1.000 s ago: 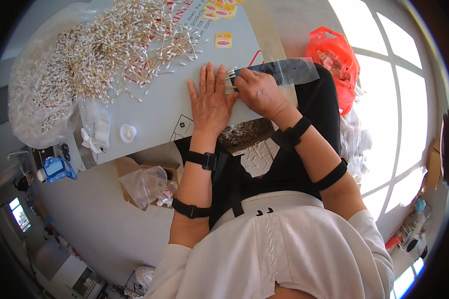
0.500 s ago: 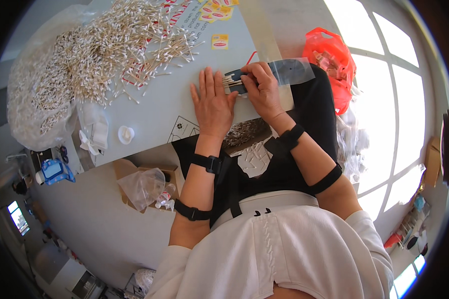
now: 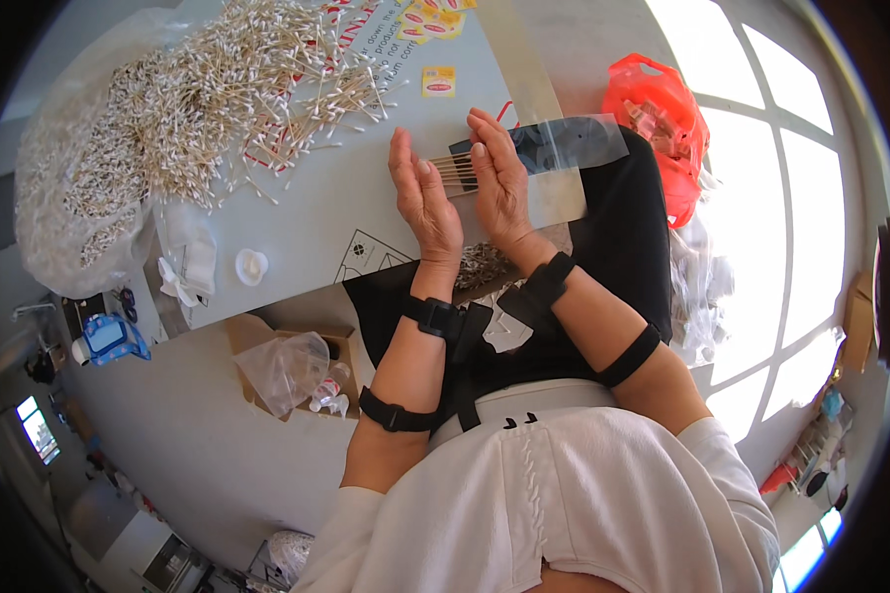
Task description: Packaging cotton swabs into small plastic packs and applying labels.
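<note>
A small row of cotton swabs [image 3: 454,172] lies on the table between my hands, sticks running from one palm to the other. My left hand [image 3: 426,203] stands on edge at the swabs' left ends, fingers stretched out. At their right ends my right hand [image 3: 503,188] faces it, fingers also straight. The palms hide the swab tips. Partly behind my right hand is a dark flat piece [image 3: 554,141] with clear film, reaching past the table edge over my leg. A large heap of loose cotton swabs [image 3: 257,89] spreads to the left.
A clear plastic bag [image 3: 44,212] surrounds the heap's left side. Small yellow printed packets [image 3: 438,82] lie farther back. A white round cap-like piece [image 3: 252,267] sits near the front edge. More swabs [image 3: 483,265] are below the table edge. A red plastic bag [image 3: 660,124] stands at right.
My right fingers have left the swabs and straightened, and the hand has turned on edge. My left hand has risen from lying flat to stand palm inward against the swab ends.
</note>
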Action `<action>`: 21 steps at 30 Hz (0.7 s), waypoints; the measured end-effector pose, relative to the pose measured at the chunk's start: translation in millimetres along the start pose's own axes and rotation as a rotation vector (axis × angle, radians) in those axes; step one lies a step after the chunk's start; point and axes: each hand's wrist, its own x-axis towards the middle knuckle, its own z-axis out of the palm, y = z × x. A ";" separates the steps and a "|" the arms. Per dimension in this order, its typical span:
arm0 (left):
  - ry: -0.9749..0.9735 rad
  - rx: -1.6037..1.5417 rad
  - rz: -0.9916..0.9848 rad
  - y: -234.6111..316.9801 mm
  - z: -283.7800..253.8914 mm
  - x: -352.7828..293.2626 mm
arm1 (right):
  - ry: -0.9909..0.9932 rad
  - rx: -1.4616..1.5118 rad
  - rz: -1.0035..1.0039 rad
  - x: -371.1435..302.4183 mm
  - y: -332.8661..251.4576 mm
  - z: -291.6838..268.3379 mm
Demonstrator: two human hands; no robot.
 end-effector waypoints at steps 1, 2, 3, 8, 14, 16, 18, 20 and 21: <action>0.022 -0.074 -0.033 0.1 0.5 0.9 | 0.014 0.050 0.033 3.2 1.5 -1.0; 0.044 -0.147 -0.065 -0.2 0.7 2.0 | 0.027 0.100 0.066 5.0 3.4 -2.6; 0.044 -0.146 -0.063 -0.3 -0.4 3.3 | 0.027 0.102 0.066 5.7 4.6 -5.2; 0.109 0.322 -0.033 -13.0 -37.2 30.8 | -0.009 -0.016 0.027 13.7 7.4 -26.3; 0.125 1.011 0.198 -6.6 -26.6 91.7 | -0.066 -0.091 -0.003 10.9 0.3 -23.8; 0.145 1.168 0.153 -6.2 -23.5 104.7 | -0.079 -0.100 -0.007 10.6 -1.6 -22.0; 0.131 1.175 -0.022 -6.1 -21.4 112.4 | -0.096 -0.119 0.009 10.4 -1.6 -22.6; 0.113 1.130 -0.113 -2.9 -21.7 113.0 | -0.086 -0.110 0.003 10.9 -0.1 -23.3; 0.093 1.082 -0.205 -0.2 -21.4 111.3 | -0.076 -0.104 -0.002 10.9 1.1 -24.5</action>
